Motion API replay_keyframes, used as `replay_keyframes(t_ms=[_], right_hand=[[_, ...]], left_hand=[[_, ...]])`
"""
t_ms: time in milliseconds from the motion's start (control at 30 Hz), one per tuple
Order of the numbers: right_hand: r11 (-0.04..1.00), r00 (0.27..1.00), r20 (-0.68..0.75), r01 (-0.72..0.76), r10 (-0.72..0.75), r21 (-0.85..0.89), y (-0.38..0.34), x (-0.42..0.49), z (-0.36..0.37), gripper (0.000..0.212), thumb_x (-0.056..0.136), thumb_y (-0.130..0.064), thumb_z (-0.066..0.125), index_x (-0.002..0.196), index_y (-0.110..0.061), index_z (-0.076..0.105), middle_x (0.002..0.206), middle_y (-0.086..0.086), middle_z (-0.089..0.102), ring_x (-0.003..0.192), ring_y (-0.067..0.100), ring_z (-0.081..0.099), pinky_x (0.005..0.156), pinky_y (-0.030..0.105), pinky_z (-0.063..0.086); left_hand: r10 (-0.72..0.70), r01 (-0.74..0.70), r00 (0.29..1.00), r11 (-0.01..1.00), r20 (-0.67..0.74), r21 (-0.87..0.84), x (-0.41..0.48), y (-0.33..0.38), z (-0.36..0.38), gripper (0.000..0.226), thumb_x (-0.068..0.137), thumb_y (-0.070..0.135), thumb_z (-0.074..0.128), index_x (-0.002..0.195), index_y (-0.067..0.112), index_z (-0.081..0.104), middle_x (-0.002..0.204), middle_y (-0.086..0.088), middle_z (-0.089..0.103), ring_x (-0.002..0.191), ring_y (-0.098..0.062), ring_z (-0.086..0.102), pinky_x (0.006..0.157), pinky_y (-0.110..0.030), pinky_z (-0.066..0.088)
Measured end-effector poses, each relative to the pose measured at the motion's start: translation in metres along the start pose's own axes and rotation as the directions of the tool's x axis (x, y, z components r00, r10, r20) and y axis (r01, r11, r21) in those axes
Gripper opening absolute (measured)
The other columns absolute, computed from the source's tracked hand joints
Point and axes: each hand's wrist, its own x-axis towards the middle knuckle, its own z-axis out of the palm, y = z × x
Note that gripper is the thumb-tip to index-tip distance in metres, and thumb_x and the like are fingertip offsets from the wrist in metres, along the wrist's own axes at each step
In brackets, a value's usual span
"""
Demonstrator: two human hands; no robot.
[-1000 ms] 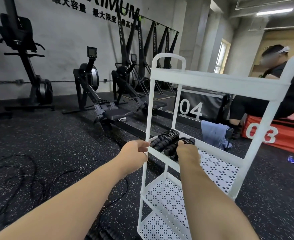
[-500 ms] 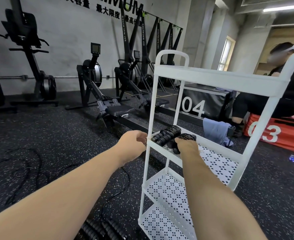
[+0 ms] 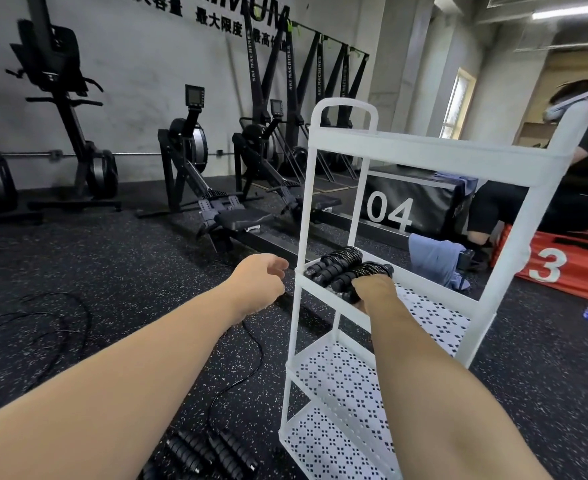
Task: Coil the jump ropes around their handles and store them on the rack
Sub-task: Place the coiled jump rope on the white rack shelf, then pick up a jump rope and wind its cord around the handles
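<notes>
Rack (image 3: 424, 150): white, tiered. Two coiled ropes (image 3: 337, 263) are laid side by side on the second shelf. The nearer rope (image 3: 362, 275) is gripped by the right hand (image 3: 372, 289). Left hand (image 3: 258, 282): loosely curled, nothing held, just at 9 o'clock of the rack post. Spare handles (image 3: 209, 452) are seen on the floor at 7 o'clock of the rack.

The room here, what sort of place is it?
Most likely a gym: rowing machines line the wall, numbered jump boxes sit behind the white rack, and the floor is speckled rubber.
</notes>
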Motion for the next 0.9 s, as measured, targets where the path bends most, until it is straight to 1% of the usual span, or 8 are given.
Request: replay_keyframes(t_ms=[67, 133, 233, 333, 433, 533, 800, 900], right_hand=[[0.994, 0.999, -0.001, 0.051, -0.051, -0.094, -0.003, -0.006, -0.002, 0.021, 0.091, -0.014, 0.053, 0.073, -0.003, 0.052, 0.063, 0.009, 0.055, 0.067, 0.025, 0.062, 0.067, 0.032, 0.051], [0.976, 0.996, 0.0, 0.091, -0.093, -0.197, -0.005, -0.009, -0.001, 0.015, 0.089, -0.018, 0.052, 0.086, -0.006, 0.06, 0.069, 0.007, 0.06, 0.061, 0.021, 0.057, 0.056, 0.027, 0.042], [0.965, 0.993, 0.02, 0.116, -0.114, -0.236, -0.007, -0.004, 0.005, 0.017, 0.085, -0.022, 0.05, 0.09, -0.015, 0.065, 0.077, 0.003, 0.064, 0.067, 0.021, 0.058, 0.065, 0.028, 0.046], [0.97, 0.993, -0.043, 0.102, -0.114, -0.222, -0.017, -0.037, 0.0, 0.031, 0.084, -0.029, 0.052, 0.106, -0.012, 0.065, 0.103, 0.004, 0.067, 0.096, 0.026, 0.059, 0.068, 0.029, 0.041], [0.977, 0.978, -0.133, 0.139, -0.161, -0.164, -0.034, -0.068, 0.007, 0.049, 0.087, -0.029, 0.058, 0.13, -0.008, 0.048, 0.133, 0.012, 0.049, 0.118, 0.028, 0.047, 0.083, 0.036, 0.041], [0.951, 0.956, -0.072, 0.271, -0.284, -0.151, -0.052, -0.103, 0.03, 0.048, 0.087, -0.025, 0.058, 0.131, -0.008, 0.048, 0.132, 0.016, 0.05, 0.116, 0.032, 0.05, 0.086, 0.037, 0.045], [0.823, 0.83, 0.194, 0.551, -0.523, -0.139, -0.077, -0.207, 0.115, 0.043, 0.088, -0.03, 0.053, 0.125, -0.008, 0.047, 0.125, 0.013, 0.058, 0.119, 0.035, 0.05, 0.092, 0.039, 0.046], [0.779, 0.767, 0.306, 0.617, -0.564, -0.112, -0.081, -0.244, 0.146, 0.046, 0.091, -0.039, 0.05, 0.123, -0.007, 0.049, 0.125, 0.014, 0.058, 0.118, 0.034, 0.051, 0.088, 0.038, 0.043]], left_hand=[[0.007, -0.007, 1.0, 1.0, -0.007, 0.016, -0.002, 0.002, -0.002, 0.046, 0.093, -0.005, 0.052, 0.136, 0.011, 0.054, 0.126, -0.005, 0.06, 0.115, -0.023, 0.057, 0.089, -0.03, 0.049], [0.013, -0.012, 1.0, 0.999, -0.016, 0.031, -0.005, 0.004, -0.005, 0.046, 0.094, -0.005, 0.051, 0.137, 0.011, 0.053, 0.129, -0.007, 0.059, 0.118, -0.024, 0.056, 0.091, -0.032, 0.049], [0.012, -0.011, 1.0, 0.999, -0.027, 0.037, -0.009, 0.005, -0.012, 0.048, 0.094, -0.005, 0.05, 0.139, 0.012, 0.052, 0.13, -0.007, 0.058, 0.116, -0.024, 0.057, 0.088, -0.032, 0.05], [0.012, -0.01, 0.999, 0.999, -0.049, 0.046, -0.016, 0.005, -0.022, 0.047, 0.094, -0.006, 0.048, 0.139, 0.01, 0.052, 0.13, -0.009, 0.058, 0.117, -0.025, 0.057, 0.084, -0.029, 0.048], [0.006, -0.001, 0.996, 0.999, -0.091, 0.052, -0.026, 0.007, -0.037, 0.046, 0.095, -0.007, 0.046, 0.139, 0.008, 0.052, 0.131, -0.011, 0.057, 0.118, -0.027, 0.057, 0.084, -0.03, 0.048], [-0.013, 0.022, 0.988, 0.998, -0.154, 0.062, -0.04, 0.007, -0.057, 0.045, 0.096, -0.006, 0.046, 0.139, 0.008, 0.052, 0.134, -0.012, 0.056, 0.117, -0.028, 0.058, 0.089, -0.034, 0.051], [-0.093, 0.12, 0.94, 0.991, -0.328, 0.061, -0.097, -0.014, -0.126, 0.043, 0.095, 0.002, 0.057, 0.137, 0.008, 0.054, 0.122, -0.01, 0.06, 0.076, -0.015, 0.055, 0.076, -0.033, 0.05], [-0.097, 0.144, 0.904, 0.986, -0.417, 0.082, -0.124, -0.028, -0.154, 0.042, 0.096, 0.017, 0.061, 0.136, 0.007, 0.055, 0.125, -0.008, 0.061, 0.081, -0.015, 0.055, 0.077, -0.029, 0.047]])
